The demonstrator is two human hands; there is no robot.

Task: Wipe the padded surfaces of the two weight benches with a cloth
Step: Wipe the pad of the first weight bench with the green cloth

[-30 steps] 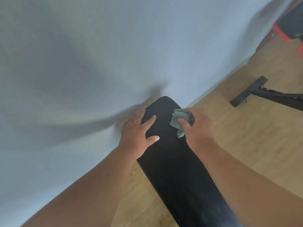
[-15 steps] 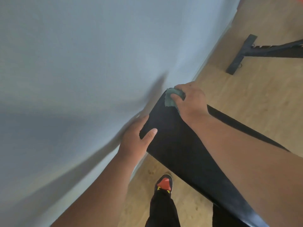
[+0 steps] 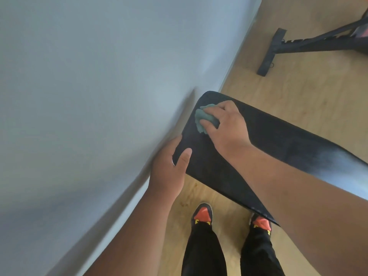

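- The black bench pad [image 3: 258,148] lies across the middle of the view, and its rounded end is close to the pale wall [image 3: 79,96], just beside the baseboard.
- The right hand [image 3: 225,126] is on top of the pad near this rounded end; its fingers are curled around a crumpled green cloth [image 3: 203,118] and press it on the padded surface.
- The cloth sits a little inside the end edge of the pad, not over it.
- The left hand [image 3: 169,170] takes the pad at the edge that faces the wall: the thumb lies on top of the black surface, and the other fingers go around the edge, out of sight.
- Between this edge and the wall there is only a narrow gap, and the left hand fills most of it.
- The near long edge of the pad runs down to the right, above the person's right shoe [image 3: 260,224]; the left shoe [image 3: 202,214] stands on the wooden floor [image 3: 298,92], beside the pad and not under it.
- To the right, the pad continues out of the frame, with a pale sheen on the surface there.
- Behind the pad there is an open strip of floor.
- The black metal frame of another bench [image 3: 298,44] stands at the top right, well apart from the pad, and its foot bar points toward the wall.
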